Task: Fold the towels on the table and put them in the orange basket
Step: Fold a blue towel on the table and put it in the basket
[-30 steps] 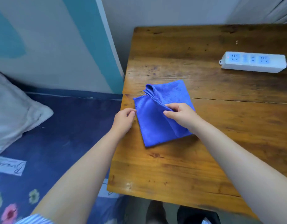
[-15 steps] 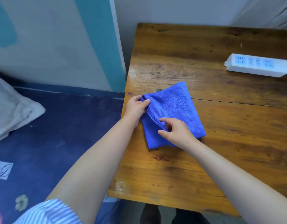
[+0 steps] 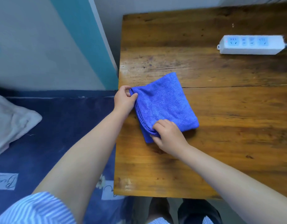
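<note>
Since the towel already lies folded into a thick square near the table's left edge, we judge the folding of this one all but done. Our left hand pinches the stacked corner at the towel's ten o'clock, thumb on top and fingers curled under the layers. Our right hand grips the layered corner at seven o'clock, fingers curled around the edges. What is left, as we read it, is lifting the towel and carrying it to the orange basket, which we cannot see anywhere in this view; no other towels show on the table either. A white power strip sits well apart at two o'clock. A dark blue bed lies at nine o'clock, beside the table.
</note>
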A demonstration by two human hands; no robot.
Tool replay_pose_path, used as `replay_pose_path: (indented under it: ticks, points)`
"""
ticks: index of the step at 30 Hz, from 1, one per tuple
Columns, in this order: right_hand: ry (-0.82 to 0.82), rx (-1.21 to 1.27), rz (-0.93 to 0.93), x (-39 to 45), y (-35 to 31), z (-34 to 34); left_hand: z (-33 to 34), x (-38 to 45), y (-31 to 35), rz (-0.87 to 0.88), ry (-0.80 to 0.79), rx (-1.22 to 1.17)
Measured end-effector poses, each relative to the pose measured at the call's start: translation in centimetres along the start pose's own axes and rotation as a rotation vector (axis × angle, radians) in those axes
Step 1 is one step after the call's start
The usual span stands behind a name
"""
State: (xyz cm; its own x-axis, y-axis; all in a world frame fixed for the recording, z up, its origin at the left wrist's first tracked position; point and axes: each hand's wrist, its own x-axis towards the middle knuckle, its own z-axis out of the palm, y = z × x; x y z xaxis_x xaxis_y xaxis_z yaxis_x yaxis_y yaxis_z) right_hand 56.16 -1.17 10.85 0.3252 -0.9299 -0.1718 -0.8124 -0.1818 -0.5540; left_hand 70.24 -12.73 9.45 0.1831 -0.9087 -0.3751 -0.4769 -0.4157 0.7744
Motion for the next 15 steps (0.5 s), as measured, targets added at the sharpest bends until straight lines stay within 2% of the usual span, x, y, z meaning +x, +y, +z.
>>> replay_pose_path:
  ticks: [2,5,6,9,12,15]
  points:
    - [-0.067,-0.014,-0.008,0.2,0.1,0.4,-0.1,0.0,-0.1,0.001,-0.004,0.015]
    - [-0.157,0.000,-0.139,-0.4,0.4,-0.6,-0.2,-0.3,0.0,-0.021,0.044,0.023]
    - [-0.151,-0.004,-0.183,-0.8,0.8,-1.1,-0.3,-0.4,0.0,-0.036,0.065,0.009]
    - [0.022,-0.085,-0.206,-1.6,2.9,-2.9,-0.2,-1.8,-0.1,-0.057,0.072,-0.013]
    - [0.107,-0.209,-0.103,-1.1,5.2,-4.7,0.7,-4.5,-0.8,0.115,0.108,0.229]
    - [0.079,-0.283,-0.007,1.3,6.6,-5.5,2.5,-7.6,-1.2,0.368,0.048,0.448]
